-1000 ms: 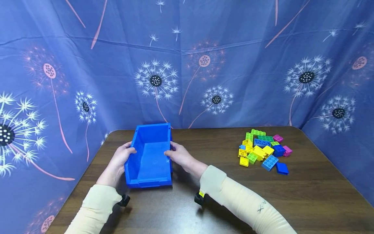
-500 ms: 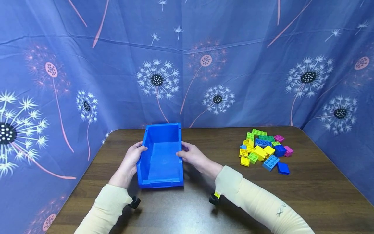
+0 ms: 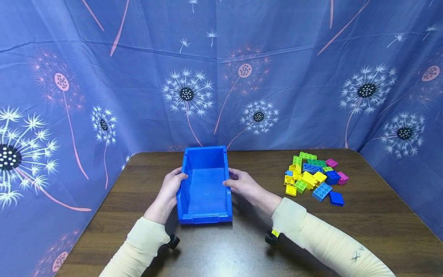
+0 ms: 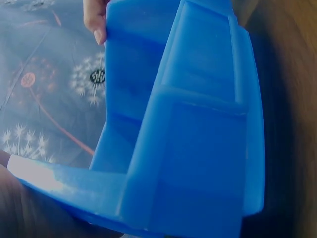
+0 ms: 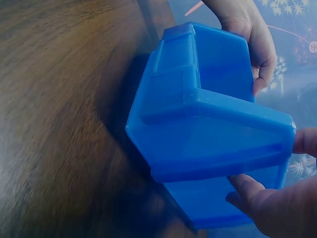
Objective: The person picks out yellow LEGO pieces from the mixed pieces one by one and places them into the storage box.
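While half-curled, left hand point(image 3: 170, 186) and right hand point(image 3: 247, 186) around sides of blue bin point(image 3: 207, 190).

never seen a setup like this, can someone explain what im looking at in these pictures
There is no machine doing the work here: a person's left hand and right hand hold a blue bin between them, one at each long side. The wide view comes from a camera worn on the head, looking forward and down. The two close-ups come from cameras on the left and right wrists, so the bin looks turned and fills much of them. On the brown table, off to the person's right, lies a cluster of colourful toy blocks. Behind hangs a blue cloth with a dandelion print.
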Available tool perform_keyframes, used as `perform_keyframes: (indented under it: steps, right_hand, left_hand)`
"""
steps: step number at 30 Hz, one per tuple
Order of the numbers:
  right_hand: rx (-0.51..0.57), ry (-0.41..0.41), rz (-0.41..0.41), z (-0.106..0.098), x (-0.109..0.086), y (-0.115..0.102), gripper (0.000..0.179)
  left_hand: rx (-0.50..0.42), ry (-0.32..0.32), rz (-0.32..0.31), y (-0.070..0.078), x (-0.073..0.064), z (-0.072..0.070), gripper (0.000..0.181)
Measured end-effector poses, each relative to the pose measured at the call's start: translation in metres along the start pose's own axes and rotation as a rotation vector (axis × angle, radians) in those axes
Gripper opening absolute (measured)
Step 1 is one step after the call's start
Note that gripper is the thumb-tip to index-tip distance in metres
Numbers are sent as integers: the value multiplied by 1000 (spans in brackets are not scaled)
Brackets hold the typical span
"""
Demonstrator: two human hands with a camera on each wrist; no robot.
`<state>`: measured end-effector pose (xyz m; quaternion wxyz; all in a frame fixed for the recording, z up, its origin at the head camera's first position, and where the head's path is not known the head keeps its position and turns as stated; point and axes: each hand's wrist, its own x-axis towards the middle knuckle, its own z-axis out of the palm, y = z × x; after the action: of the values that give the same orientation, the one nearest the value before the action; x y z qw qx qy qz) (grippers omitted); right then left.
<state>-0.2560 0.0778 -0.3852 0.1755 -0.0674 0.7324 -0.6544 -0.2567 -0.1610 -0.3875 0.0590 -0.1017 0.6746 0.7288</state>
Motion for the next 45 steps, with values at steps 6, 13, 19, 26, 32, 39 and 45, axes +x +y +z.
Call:
perform_keyframes:
  steps: [6, 13, 19, 26, 32, 39, 45]
  right_hand:
    - [34, -20, 22, -17, -8, 1, 66]
    - [20, -11, 63, -36, -19, 2, 66]
    - [-1, 12, 74, -52, -28, 4, 67]
    - [19, -17, 71, -70, -38, 5, 75]
    - [39, -15, 86, -82, -46, 5, 74]
    - [25, -12, 93, -92, -55, 5, 72]
    - [8, -9, 106, -100, -60, 3, 73]
  left_hand:
    - [-28, -3, 15, -2, 0, 19, 55]
    - [-33, -11, 27, -4, -1, 39, 53]
    - [-30, -24, 43, -7, -2, 57, 52]
    - [-44, -56, 55, -11, -4, 74, 53]
    - [-33, -91, 52, -8, -8, 86, 57]
    - [-27, -123, 24, -5, -11, 97, 60]
    - [12, -166, 4, -3, -12, 102, 60]
